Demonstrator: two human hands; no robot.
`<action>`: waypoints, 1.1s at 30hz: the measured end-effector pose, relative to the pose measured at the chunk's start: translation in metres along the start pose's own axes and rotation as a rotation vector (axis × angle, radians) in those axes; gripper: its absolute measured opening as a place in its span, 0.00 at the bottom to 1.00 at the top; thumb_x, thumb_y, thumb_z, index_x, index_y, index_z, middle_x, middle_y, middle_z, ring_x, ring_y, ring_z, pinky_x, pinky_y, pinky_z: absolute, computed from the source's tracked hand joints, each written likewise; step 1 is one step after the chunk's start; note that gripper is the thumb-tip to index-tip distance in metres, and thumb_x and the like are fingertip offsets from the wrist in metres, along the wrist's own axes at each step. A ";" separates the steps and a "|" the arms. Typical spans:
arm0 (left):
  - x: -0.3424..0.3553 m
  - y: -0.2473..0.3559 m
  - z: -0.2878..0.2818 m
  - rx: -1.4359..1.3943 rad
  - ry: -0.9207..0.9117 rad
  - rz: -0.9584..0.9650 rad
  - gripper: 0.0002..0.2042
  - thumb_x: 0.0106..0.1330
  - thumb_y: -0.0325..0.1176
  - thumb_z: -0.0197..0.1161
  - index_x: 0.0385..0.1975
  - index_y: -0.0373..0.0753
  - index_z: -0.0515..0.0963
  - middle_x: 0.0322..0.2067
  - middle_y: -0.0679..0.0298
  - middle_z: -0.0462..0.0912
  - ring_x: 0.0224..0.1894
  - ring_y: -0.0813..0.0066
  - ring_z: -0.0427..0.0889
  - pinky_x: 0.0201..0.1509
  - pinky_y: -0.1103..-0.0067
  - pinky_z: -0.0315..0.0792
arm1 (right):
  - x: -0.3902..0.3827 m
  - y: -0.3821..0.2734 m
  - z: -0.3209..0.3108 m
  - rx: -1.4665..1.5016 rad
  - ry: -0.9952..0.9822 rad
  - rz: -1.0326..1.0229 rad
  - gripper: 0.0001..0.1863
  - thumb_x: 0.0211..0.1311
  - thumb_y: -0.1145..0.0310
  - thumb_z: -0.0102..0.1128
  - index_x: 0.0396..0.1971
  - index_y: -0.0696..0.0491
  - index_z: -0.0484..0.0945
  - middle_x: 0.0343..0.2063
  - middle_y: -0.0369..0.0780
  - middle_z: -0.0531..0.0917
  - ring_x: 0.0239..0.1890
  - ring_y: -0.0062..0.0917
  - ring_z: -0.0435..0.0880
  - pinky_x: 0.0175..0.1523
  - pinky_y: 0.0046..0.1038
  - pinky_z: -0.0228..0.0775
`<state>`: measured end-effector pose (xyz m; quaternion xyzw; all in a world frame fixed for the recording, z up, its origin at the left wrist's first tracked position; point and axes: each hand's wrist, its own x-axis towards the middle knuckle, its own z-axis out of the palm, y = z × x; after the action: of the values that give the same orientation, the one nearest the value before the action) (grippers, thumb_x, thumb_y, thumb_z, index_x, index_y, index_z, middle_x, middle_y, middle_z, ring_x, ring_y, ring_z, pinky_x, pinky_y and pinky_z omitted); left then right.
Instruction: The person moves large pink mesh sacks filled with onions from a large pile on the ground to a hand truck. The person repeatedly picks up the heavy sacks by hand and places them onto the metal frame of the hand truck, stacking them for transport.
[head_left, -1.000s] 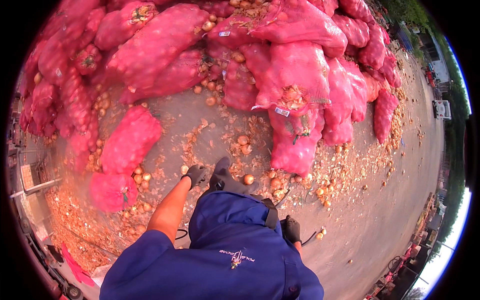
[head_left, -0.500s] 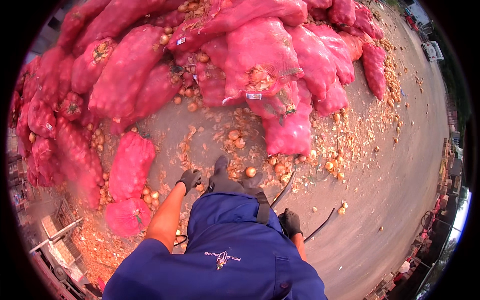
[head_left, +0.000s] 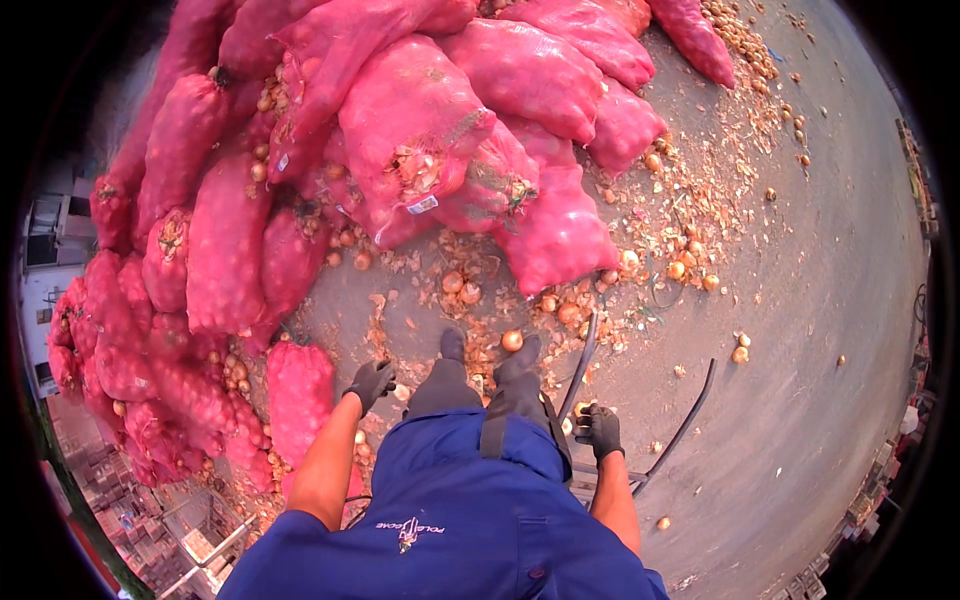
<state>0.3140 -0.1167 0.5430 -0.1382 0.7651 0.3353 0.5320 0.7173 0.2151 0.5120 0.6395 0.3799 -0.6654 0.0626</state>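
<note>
My left hand, in a dark glove, hangs beside my left leg with loosely bent fingers and holds nothing visible. It is nearest to a red mesh sack of onions that lies on the ground to its left. My right hand, gloved too, hangs by my right hip with its fingers apart and bent. Two dark curved bars, like the handles of a hand truck, rise on either side of it. No grip on them shows. A loose onion lies between my shoes.
A heap of full red mesh sacks fills the far and left side. One sack juts out ahead of my feet. Loose onions and dry skins litter the grey pavement. Buildings show along the rim.
My view has turned, so the heap has shifted left and up. My right hand and forearm and the dark bars show more fully. Both hands stay at my sides.
</note>
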 end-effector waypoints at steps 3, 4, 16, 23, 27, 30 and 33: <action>-0.003 0.021 0.009 0.089 0.023 -0.007 0.18 0.65 0.43 0.57 0.49 0.39 0.75 0.31 0.69 0.78 0.26 0.80 0.78 0.28 0.81 0.70 | 0.013 0.002 -0.019 0.047 0.000 0.003 0.19 0.69 0.53 0.49 0.38 0.55 0.76 0.24 0.40 0.82 0.17 0.25 0.81 0.18 0.27 0.75; -0.003 0.031 0.014 0.116 0.028 -0.008 0.18 0.65 0.43 0.57 0.50 0.39 0.74 0.31 0.70 0.78 0.26 0.80 0.77 0.29 0.81 0.70 | 0.017 0.001 -0.024 0.062 0.001 0.001 0.18 0.68 0.53 0.49 0.38 0.55 0.76 0.24 0.40 0.82 0.17 0.25 0.81 0.18 0.27 0.75; -0.002 0.133 0.072 0.244 -0.044 0.148 0.23 0.65 0.43 0.59 0.54 0.33 0.71 0.35 0.66 0.79 0.28 0.80 0.77 0.30 0.83 0.70 | 0.035 -0.016 -0.059 0.109 0.008 0.012 0.17 0.69 0.56 0.47 0.36 0.55 0.76 0.25 0.40 0.82 0.17 0.25 0.81 0.20 0.27 0.76; 0.020 0.131 0.068 0.310 -0.098 0.096 0.23 0.65 0.42 0.58 0.55 0.32 0.71 0.36 0.64 0.79 0.30 0.78 0.79 0.31 0.82 0.70 | 0.032 -0.037 -0.061 0.097 0.054 0.061 0.17 0.69 0.55 0.48 0.33 0.55 0.75 0.23 0.40 0.82 0.17 0.25 0.81 0.20 0.27 0.76; 0.045 0.133 0.046 0.338 -0.120 -0.014 0.16 0.68 0.43 0.55 0.48 0.41 0.74 0.31 0.71 0.77 0.27 0.81 0.77 0.30 0.82 0.70 | 0.026 -0.061 -0.041 0.130 0.134 0.065 0.16 0.69 0.58 0.49 0.31 0.56 0.76 0.21 0.40 0.81 0.15 0.25 0.80 0.19 0.27 0.74; 0.077 0.132 0.018 0.310 -0.135 -0.027 0.14 0.67 0.43 0.55 0.46 0.42 0.75 0.29 0.72 0.76 0.26 0.81 0.77 0.29 0.82 0.69 | 0.019 -0.084 -0.023 0.166 0.148 0.057 0.16 0.69 0.58 0.49 0.32 0.56 0.76 0.21 0.41 0.81 0.16 0.25 0.81 0.20 0.26 0.75; 0.103 0.147 -0.005 0.224 -0.193 -0.039 0.14 0.65 0.40 0.58 0.46 0.41 0.76 0.25 0.73 0.74 0.22 0.83 0.73 0.25 0.82 0.65 | 0.015 -0.103 -0.007 0.179 0.177 -0.008 0.17 0.69 0.56 0.48 0.32 0.56 0.75 0.24 0.41 0.82 0.18 0.26 0.82 0.21 0.26 0.76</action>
<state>0.1855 0.0034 0.5044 -0.0598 0.7403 0.2493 0.6215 0.6620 0.2975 0.5433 0.6973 0.3255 -0.6378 -0.0314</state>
